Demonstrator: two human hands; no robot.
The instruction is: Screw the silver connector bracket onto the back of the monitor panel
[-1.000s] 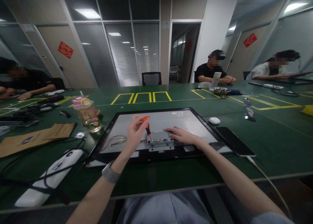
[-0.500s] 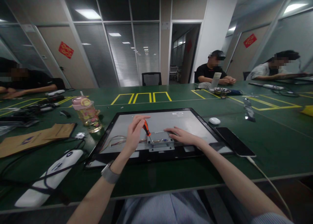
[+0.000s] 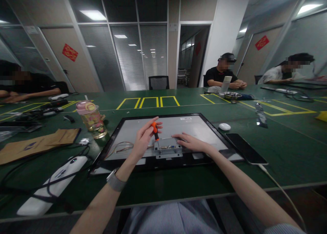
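My left hand has an orange and black screwdriver between the thumb and fingers, with some fingers stretched out past the handle. The shaft points down to the left end of a grey metal box, which has connector ports along its near side. My right hand rests with fingers spread on the right side of that box. Under both lies a flat display panel with a black frame, its grey back facing up. Thin wires run from the box's left side across the panel.
A drink bottle, a paper bag and a white power strip with black cables lie left. A phone on a cable and a white earbud case sit right. Several people sit farther round the green table.
My left hand has turned around the screwdriver and its fingers have opened out to the right. The screwdriver stands more upright. My right hand stays in place.
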